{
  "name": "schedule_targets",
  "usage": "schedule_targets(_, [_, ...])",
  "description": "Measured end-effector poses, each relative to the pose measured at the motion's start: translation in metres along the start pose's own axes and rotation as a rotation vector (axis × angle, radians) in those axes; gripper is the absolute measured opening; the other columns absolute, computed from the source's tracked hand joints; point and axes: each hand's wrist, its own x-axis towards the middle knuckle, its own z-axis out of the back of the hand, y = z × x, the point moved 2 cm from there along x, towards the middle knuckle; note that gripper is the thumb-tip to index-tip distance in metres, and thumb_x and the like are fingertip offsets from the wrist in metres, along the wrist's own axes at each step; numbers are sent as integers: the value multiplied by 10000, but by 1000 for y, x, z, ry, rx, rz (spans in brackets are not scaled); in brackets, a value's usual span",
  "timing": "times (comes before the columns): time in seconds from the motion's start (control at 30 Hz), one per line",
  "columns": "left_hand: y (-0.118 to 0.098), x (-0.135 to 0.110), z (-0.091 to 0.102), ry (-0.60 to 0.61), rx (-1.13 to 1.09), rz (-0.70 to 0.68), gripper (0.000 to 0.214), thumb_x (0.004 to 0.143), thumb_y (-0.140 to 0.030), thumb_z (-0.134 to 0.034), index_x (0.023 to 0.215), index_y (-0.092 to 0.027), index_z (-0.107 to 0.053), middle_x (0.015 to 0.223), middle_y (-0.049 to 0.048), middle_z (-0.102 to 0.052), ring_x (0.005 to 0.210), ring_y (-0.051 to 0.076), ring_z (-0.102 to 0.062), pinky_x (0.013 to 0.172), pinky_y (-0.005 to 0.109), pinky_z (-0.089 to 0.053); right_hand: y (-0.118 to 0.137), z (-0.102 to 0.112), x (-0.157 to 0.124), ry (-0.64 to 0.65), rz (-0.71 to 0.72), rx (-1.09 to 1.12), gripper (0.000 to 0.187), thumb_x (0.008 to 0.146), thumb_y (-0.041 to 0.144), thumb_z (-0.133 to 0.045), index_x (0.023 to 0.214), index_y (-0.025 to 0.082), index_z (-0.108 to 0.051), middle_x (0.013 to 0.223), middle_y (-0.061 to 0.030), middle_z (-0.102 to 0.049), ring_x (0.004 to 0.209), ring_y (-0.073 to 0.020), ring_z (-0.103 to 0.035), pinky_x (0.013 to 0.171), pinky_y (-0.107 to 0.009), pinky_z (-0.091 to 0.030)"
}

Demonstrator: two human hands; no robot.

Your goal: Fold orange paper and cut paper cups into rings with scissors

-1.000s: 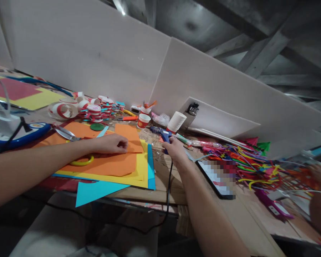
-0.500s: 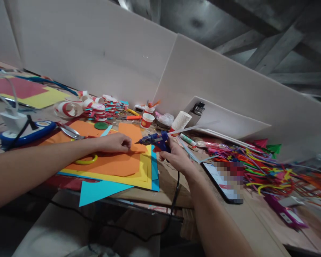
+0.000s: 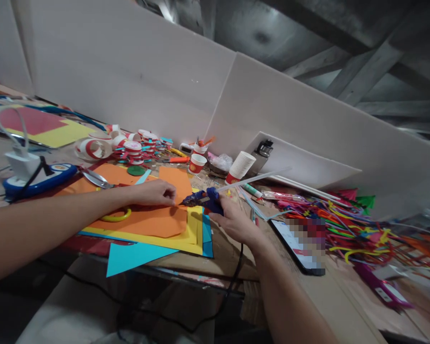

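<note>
Gluing stage under way — no bond visible yet.
Right hand (image 3: 232,222) is gripping the blue hot-glue gun (image 3: 203,198), nozzle touching the orange paper sheet (image 3: 154,220) — left hand (image 3: 156,192) is pinching it near the worktop's front edge.

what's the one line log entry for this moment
left hand: pressing orange paper | right hand: holding blue glue gun, nozzle at paper edge | nearby: scissors, phone

The scene is lit dimly and evenly from above, and the roof behind the white boards (image 3: 136,81) is left dark. Only soft shadows are cast beneath the hands. Lines are bent at the edges, and blur is seen right of the right hand (image 3: 236,222).
</note>
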Motion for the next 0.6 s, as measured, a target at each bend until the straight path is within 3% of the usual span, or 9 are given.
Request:
schedule_targets(0.3, [-4, 0, 1, 11, -21, -26, 195, 745, -308, -543, 786, -164, -667, 722, 22, -647, 668, 155, -553, 590, 229, -336, 2, -5, 1, 32, -24, -50, 401, 833, 183, -542, 1233, 188, -528, 1095, -87, -645, 985, -221, -596, 865, -321, -456])
schedule_targets(0.6, [-3, 0, 1, 10, -35, -10, 180, 732, -293, -547, 790, -166, -661, 740, 18, -645, 676, 153, -551, 594, 230, -342, -7, 1, 0, 23, -30, -98, 407, 848, 210, -547, 1251, 170, -506, 1205, -114, -615, 1088, -230, -575, 935, -336, -430])
